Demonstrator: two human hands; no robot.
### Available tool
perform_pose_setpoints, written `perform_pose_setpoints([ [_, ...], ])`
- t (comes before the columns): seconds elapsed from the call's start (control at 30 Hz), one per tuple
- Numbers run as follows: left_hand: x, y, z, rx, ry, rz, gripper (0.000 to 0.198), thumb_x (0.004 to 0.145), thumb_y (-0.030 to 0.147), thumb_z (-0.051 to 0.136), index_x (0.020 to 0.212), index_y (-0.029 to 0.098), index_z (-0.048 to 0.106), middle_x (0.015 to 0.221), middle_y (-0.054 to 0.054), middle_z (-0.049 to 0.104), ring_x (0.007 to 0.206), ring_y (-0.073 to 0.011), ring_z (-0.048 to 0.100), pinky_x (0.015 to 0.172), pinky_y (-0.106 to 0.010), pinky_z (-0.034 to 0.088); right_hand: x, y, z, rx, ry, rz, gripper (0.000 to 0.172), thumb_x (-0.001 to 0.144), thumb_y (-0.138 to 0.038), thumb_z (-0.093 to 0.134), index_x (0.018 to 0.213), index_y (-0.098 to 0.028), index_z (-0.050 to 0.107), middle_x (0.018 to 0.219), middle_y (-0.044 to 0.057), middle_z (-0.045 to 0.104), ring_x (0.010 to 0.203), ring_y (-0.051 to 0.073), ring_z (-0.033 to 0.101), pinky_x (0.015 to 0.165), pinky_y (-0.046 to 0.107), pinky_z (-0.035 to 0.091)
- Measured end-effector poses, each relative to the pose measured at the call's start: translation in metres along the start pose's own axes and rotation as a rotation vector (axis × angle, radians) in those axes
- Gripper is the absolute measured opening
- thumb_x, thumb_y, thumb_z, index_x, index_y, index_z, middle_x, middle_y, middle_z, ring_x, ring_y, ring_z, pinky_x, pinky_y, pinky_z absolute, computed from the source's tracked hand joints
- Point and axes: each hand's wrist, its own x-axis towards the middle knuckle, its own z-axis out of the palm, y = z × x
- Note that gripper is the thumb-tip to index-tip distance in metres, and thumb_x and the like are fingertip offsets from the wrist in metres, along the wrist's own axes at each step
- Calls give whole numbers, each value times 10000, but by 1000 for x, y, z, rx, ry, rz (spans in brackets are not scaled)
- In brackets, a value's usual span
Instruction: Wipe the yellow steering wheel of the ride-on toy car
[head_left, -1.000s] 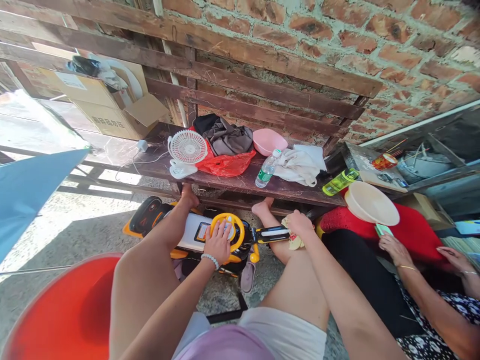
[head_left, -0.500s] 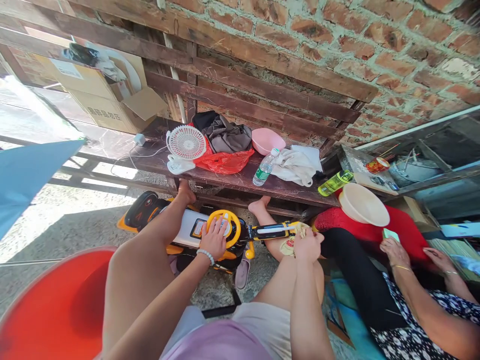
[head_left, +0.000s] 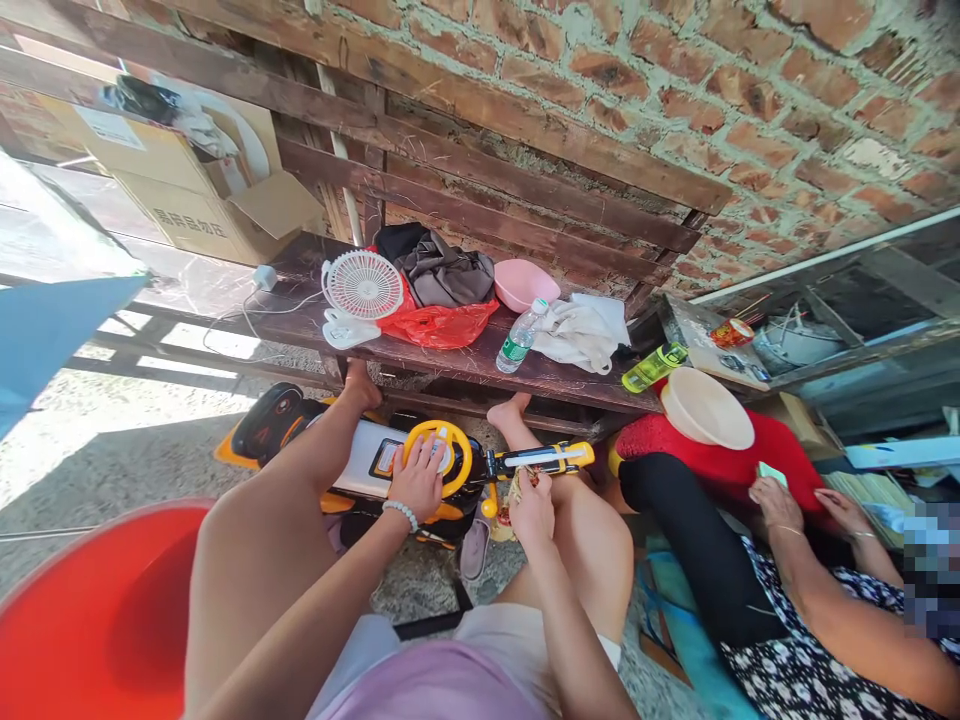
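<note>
Evidently, at one o'clock, the right hand (head_left: 531,505) is closed around a crumpled cloth (head_left: 514,492); apart from it, at twelve, the left hand (head_left: 416,485) lies spread on the yellow steering wheel (head_left: 466,465), seemingly a steady-and-wipe step, calling next for a loosely refolded cloth.

- Rough red brick wall (head_left: 750,90) with grey mortar
- Wooden slats (head_left: 540,130) before it, above a dark wooden surface (head_left: 450,365)
- Grey floor (head_left: 165,460), partly shaded, bright sunlight (head_left: 71,410) at left
</note>
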Motion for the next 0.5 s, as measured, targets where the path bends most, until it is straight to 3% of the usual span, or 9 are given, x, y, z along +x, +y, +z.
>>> perform_pose_setpoints([
  [0.13,0,2,-4,5,-20,-5,653,985,258,449,1635,209,497,1753,-113,356,1617,-365,322,1315,-655,166,12,17,-7,21,4,79,581,1005,-283,578,1582,-331,531,1407,145,506,1156,254,670,938,329,537],
  [0.3,0,2,-5,4,-36,-7,665,984,262,470,1648,216,475,1760,-118,340,1625,-363,304,1318,-648,165,35,35,-23,102,22,241,566,1046,-297,428,1608,-242,474,1324,174,553,942,234,694,909,358,536],
  [0.5,0,2,-3,-6,-35,-3,685,974,268,514,1657,244,462,1758,-108,352,1630,-367,297,1327,-627,145,30,10,-13,40,50,248,619,1016,-275,470,1623,-160,431,1332,226,556,1036,287,698,928,391,542],
])
